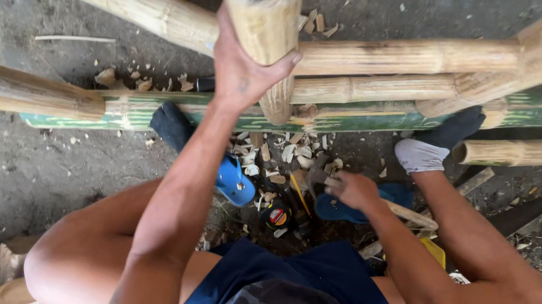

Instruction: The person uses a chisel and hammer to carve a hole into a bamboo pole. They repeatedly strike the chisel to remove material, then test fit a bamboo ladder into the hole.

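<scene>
Left hand (240, 72) wraps the upright bamboo post (265, 17) at top centre; right hand (352, 188) clutches a mallet handle (412, 215); a steady grip looks essential.

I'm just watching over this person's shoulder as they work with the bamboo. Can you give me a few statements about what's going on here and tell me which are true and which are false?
1. The left hand grips an upright hollow bamboo tube. True.
2. The right hand rests on top of that same tube. False: it is lower down, near the ground, closed around what looks like a wooden tool handle.
3. Pale wood chips lie scattered on the ground. True.
4. Both feet are bare. False: they wear dark socks, one with a grey toe, and blue sandals lie by them.
5. A green-painted bamboo piece lies among the horizontal poles. True.
</scene>
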